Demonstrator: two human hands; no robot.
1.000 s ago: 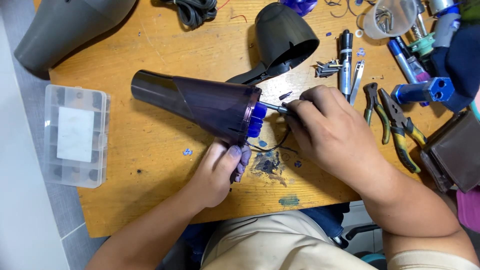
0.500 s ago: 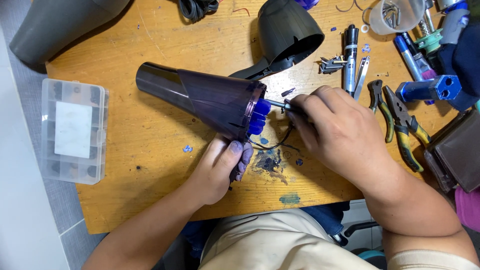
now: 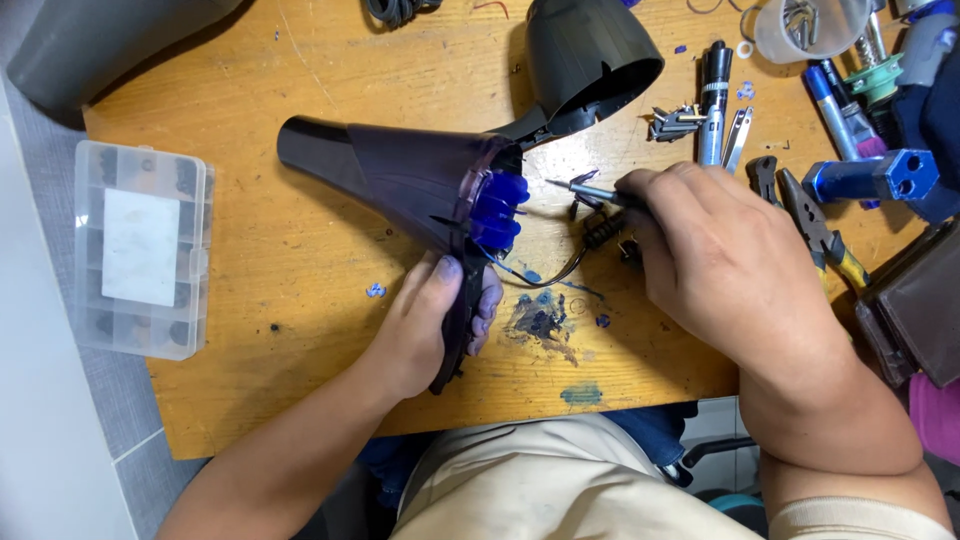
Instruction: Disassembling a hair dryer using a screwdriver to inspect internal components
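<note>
- Lying on the wooden table, the dark purple hair dryer shell is at centre.
- Left hand closes around its handle.
- Right hand pinches a thin screwdriver, tip just beside the blue fan.

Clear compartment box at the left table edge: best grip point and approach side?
Take the clear compartment box across its two long sides, coming straight down from above. It lies flat with its lid shut, both long sides are free, and nothing rests on it. The left hand is nearest, though it holds the hair dryer handle.
</note>
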